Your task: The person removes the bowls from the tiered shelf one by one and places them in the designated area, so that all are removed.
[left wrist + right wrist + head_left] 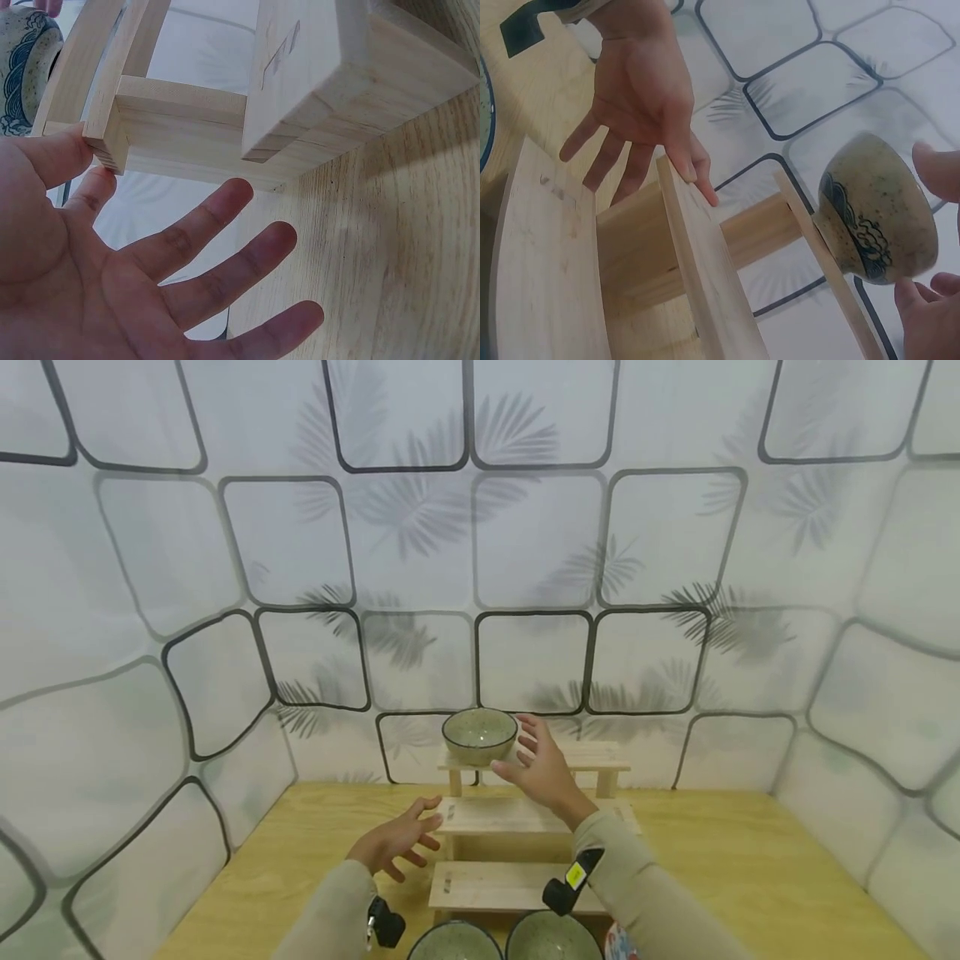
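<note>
A green speckled bowl (480, 737) with a dark rim stands upright on the left end of the top board of a wooden three-step stand (517, 816). Blue wave patterns show on its side in the right wrist view. My right hand (546, 777) is at the bowl's right side, fingers spread and loosely bent, fingertips close to its wall. With thumb and index finger, my left hand (401, 841) pinches the left end of the stand's middle board (105, 142). Its other three fingers (232, 277) stretch out apart from the wood.
Two more green bowls (456, 941) (553, 937) sit in front of the stand, cut off by the lower frame edge. Beside them is a red, white and blue patterned piece (619, 943), partly behind the right sleeve. Patterned cloth (420, 543) surrounds the wooden table (720, 860).
</note>
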Tool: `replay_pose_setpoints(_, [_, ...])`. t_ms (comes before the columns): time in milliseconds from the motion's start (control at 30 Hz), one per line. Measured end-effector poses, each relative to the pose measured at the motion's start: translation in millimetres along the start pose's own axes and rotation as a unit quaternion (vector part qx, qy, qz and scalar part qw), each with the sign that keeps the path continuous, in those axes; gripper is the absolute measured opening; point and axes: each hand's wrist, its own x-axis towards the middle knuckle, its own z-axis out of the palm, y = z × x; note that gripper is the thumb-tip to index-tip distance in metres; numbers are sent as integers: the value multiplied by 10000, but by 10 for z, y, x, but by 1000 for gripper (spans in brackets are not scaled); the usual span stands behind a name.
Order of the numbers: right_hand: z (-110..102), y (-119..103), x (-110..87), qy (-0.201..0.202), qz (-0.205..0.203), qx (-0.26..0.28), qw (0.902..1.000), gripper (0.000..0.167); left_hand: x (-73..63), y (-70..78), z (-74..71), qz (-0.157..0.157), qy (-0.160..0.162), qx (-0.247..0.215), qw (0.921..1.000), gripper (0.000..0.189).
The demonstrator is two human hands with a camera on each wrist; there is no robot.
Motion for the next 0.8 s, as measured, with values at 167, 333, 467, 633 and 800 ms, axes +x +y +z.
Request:
replay_pose_setpoints(167, [126,-23,43,281,22,-30,9996,86,10,3,19,4,35,28,10000,65])
replay_pose_setpoints(333, [231,24,83,449,59,-25,9990,74,15,-2,17,-39,101,34,9999,64])
replay_pose_setpoints(467, [310,41,101,663,128,-282,9973,54,15,-11,17,-65,94,16,9999,64])
replay_pose_setpoints(633, [357,-11,92,994,189,-438,9939,45,26,-18,20,-87,83,-30,9999,65])
replay_pose_setpoints(800, [354,-78,60,1204,198,-521,9912,43,-2,7,24,-60,72,-28,10000,65])
